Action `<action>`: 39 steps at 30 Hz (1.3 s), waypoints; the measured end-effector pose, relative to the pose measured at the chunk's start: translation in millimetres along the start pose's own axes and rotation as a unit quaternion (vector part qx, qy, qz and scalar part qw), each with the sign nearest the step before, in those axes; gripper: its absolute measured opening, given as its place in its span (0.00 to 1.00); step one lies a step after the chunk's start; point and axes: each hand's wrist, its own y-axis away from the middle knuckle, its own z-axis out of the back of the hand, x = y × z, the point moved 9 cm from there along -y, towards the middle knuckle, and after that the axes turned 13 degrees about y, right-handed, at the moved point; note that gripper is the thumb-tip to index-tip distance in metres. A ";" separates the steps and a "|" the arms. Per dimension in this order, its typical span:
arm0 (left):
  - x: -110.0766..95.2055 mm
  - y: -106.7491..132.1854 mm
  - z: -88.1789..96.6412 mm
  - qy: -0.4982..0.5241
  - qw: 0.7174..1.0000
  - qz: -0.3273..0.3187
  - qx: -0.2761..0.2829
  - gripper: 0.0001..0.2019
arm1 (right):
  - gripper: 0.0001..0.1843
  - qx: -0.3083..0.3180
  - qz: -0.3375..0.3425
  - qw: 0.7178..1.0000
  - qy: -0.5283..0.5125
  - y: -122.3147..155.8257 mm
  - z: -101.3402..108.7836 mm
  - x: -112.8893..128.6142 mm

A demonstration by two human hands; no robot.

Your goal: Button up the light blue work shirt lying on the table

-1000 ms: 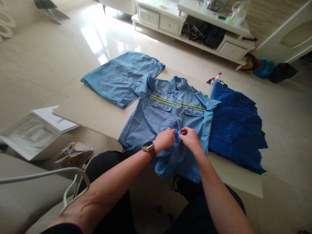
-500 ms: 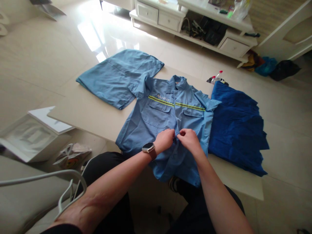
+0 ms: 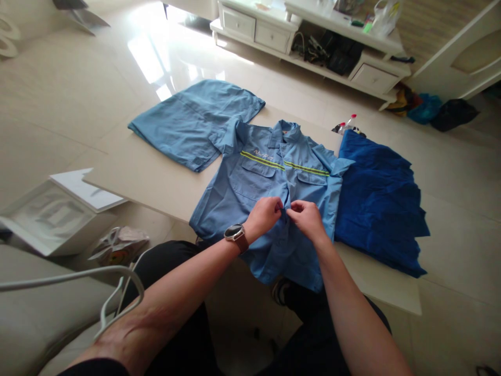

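Note:
A light blue work jacket (image 3: 254,180) with yellow stripes and chest pockets lies front up on the table, its lower hem hanging over the near edge. My left hand (image 3: 266,213), below a wrist with a watch (image 3: 235,233), pinches one edge of the front opening. Close beside it, my right hand (image 3: 306,218) pinches the other edge. Fingertips hide whatever small part of the placket lies between them. To the left is a folded light blue garment (image 3: 195,122); a dark blue cloth (image 3: 378,203) lies to the right, against the jacket's sleeve.
The pale table (image 3: 152,190) runs beneath the garments. Bottles with red caps (image 3: 351,121) stand past its far edge. A white box (image 3: 52,214) and a plastic bag (image 3: 119,245) are at lower left, near a chair (image 3: 47,308). A white cabinet (image 3: 270,36) stands beyond.
Both hands have risen slightly along the jacket's front, lifting the opening's edges a little. The view has shifted slightly.

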 end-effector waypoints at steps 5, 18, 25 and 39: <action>-8.2 -1.6 3.7 -0.052 0.999 -0.005 0.009 0.12 | 0.11 0.010 -0.010 0.999 -0.047 -3.8 -3.9 -1.7; -19.4 -5.3 18.9 0.020 0.999 -0.035 -0.031 0.15 | 0.13 -0.010 0.044 0.995 -0.087 -4.8 6.3 17.0; -3.0 -1.5 18.7 0.225 0.969 0.065 -0.081 0.09 | 0.07 -0.059 0.102 0.993 -0.026 4.4 14.6 33.8; 20.2 -9.5 7.1 0.390 0.909 0.126 -0.074 0.18 | 0.13 -0.061 0.060 0.996 -0.037 -3.8 9.8 25.3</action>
